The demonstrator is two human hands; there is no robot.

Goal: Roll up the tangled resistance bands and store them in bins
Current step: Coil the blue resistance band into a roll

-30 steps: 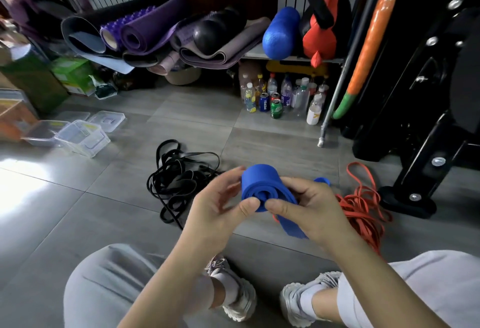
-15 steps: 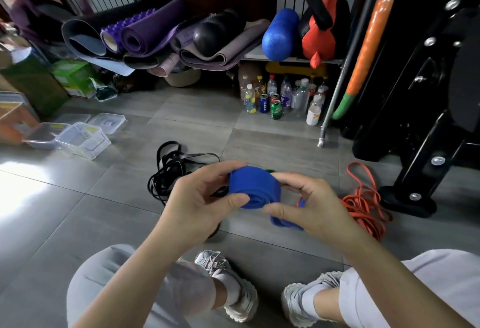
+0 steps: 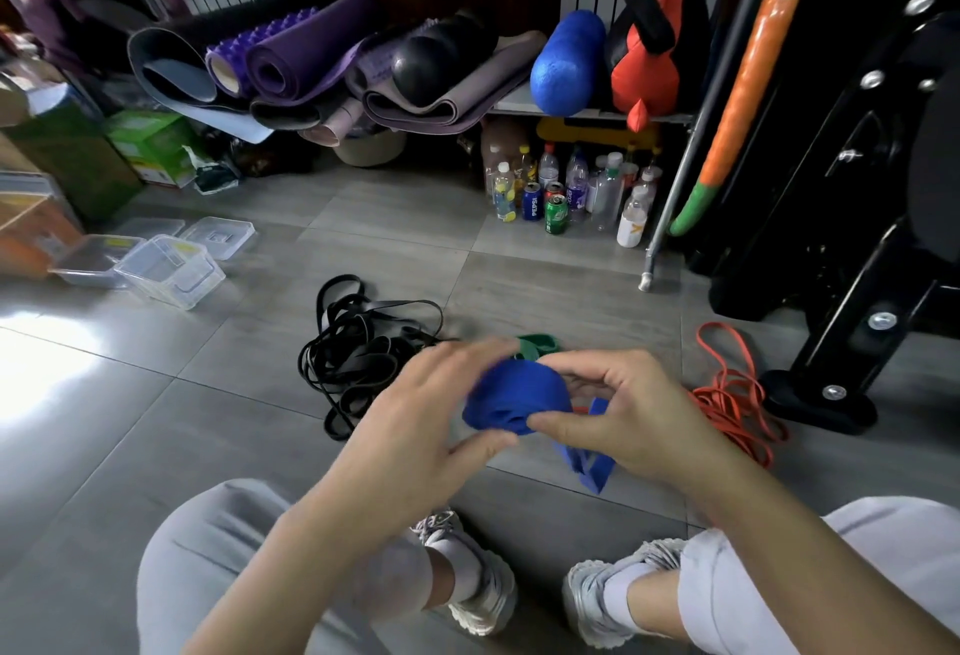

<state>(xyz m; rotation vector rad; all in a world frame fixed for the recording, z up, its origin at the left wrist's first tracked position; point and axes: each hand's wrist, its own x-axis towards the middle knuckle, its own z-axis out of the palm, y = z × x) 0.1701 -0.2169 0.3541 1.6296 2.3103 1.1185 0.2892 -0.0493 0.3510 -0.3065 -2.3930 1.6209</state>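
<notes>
I hold a wide blue resistance band (image 3: 517, 397) wound into a thick roll above the floor in front of my knees. My left hand (image 3: 415, 420) grips the roll's left side with thumb under and fingers over. My right hand (image 3: 618, 413) pinches its right side, and a short loose blue tail hangs below that hand. A tangled black band (image 3: 358, 358) lies on the floor to the left. An orange band (image 3: 732, 394) lies tangled to the right. A green band (image 3: 537, 344) peeks out behind the roll. Clear plastic bins (image 3: 169, 271) stand at the far left.
Rolled yoga mats (image 3: 311, 57) and a blue foam roller (image 3: 563, 62) fill a low shelf at the back. Bottles and cans (image 3: 566, 192) stand under it. A black machine base (image 3: 826, 394) sits at the right. My shoes (image 3: 478, 576) rest on the grey tile floor.
The roll has turned in my hands and taken up more band, so the hanging blue tail is shorter. Both hands have shifted slightly lower.
</notes>
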